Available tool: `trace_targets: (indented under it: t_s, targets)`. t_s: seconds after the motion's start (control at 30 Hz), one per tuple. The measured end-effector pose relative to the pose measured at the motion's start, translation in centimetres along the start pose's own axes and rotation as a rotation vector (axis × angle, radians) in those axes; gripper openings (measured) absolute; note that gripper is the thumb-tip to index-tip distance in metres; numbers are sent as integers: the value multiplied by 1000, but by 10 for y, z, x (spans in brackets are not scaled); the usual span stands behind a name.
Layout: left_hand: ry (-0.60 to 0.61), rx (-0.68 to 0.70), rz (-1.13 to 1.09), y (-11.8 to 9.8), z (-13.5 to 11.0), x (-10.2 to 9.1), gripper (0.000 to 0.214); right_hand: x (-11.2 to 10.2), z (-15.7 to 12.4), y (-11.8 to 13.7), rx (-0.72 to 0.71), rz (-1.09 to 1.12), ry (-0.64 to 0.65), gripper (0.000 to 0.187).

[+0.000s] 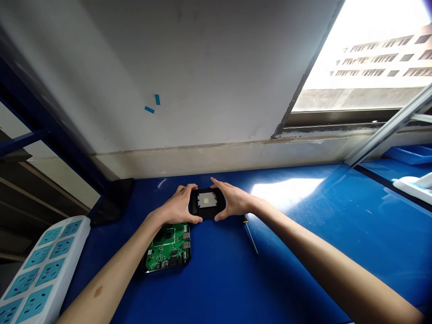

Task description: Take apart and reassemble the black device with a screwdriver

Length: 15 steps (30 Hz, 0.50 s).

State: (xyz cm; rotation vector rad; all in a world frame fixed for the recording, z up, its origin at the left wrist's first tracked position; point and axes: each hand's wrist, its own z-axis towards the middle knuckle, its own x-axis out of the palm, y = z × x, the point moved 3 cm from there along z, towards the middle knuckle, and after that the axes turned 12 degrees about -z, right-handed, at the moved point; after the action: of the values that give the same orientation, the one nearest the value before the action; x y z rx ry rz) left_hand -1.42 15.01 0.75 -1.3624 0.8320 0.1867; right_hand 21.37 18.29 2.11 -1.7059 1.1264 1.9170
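Observation:
Between my two hands is a black square cover with a silver metal plate in its middle and a small yellowish pad on that plate. My left hand grips the cover's left edge, thumb at the near side and fingers at the far side. On the right edge, my right hand grips it the same way. A green circuit board in a dark casing lies under my left wrist, its ports facing right and toward me. A screwdriver with a thin shaft rests below my right hand, its handle partly hidden.
A white power strip with teal sockets runs along the left. Behind it lies a dark, glossy flat object. A blue tray and a white object are at the far right. The wall borders the blue table.

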Motion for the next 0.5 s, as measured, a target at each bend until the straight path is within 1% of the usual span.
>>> trace_targets:
  t_s: [0.1,0.27,0.4,0.5]
  targets:
    - [-3,7,4,1,0,1,105,2,0,-1,6,0,4,140]
    - [-23,13,5,-2,0,-1,107,-1,0,2,-7,-5,-8,140]
    - [-23,19,40,-14,-1,-6,107,-7,-2,6,-22,-23,-61,140]
    - [-29,32,68,-29,-3,-16,105,-19,-5,10,-38,-29,-113,137]
